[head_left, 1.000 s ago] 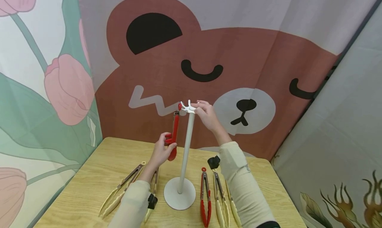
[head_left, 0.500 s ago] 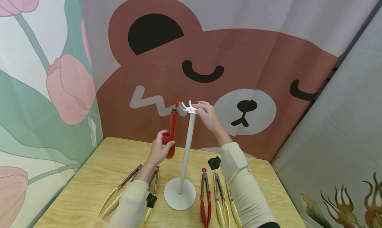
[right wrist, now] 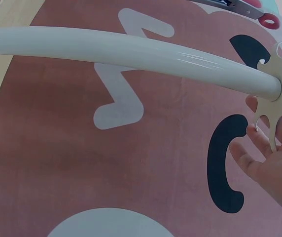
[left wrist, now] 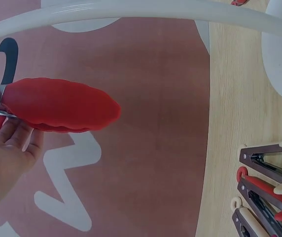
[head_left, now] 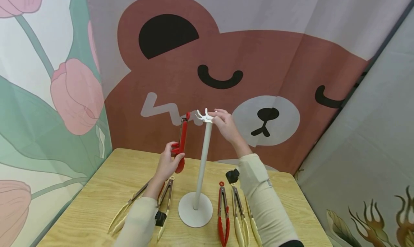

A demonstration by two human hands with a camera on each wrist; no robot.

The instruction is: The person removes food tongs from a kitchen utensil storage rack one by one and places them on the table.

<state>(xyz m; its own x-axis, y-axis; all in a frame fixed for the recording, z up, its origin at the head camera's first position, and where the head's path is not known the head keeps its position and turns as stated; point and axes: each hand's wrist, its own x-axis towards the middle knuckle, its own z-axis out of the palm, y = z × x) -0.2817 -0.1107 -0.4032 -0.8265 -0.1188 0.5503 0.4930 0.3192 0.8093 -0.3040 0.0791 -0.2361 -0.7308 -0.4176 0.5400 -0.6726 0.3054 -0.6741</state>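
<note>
My left hand (head_left: 168, 163) grips a pair of red tongs (head_left: 183, 135) by its lower part, ring end up, raised above the table. In the left wrist view the red scalloped tong heads (left wrist: 64, 104) point away from the fingers and lie close together. A gap separates the tongs from the white hook stand (head_left: 203, 150) on their right. My right hand (head_left: 225, 125) pinches the stand's pronged top (head_left: 205, 117) between thumb and fingers. The right wrist view shows fingers around the prongs (right wrist: 266, 111), partly hidden behind them. The stand is upright on its round base (head_left: 195, 218).
On the wooden table (head_left: 97, 189), cream-tipped tongs (head_left: 129, 207) lie on the left, partly under my left arm, with more tongs (head_left: 166, 200) beside them. Red tongs (head_left: 223, 214) and cream tongs (head_left: 239, 218) lie on the right. A bear-print curtain (head_left: 258, 60) hangs behind.
My left hand has moved left with the red tongs, from right beside the stand's top to farther from it. The right hand stays at the stand's top.
</note>
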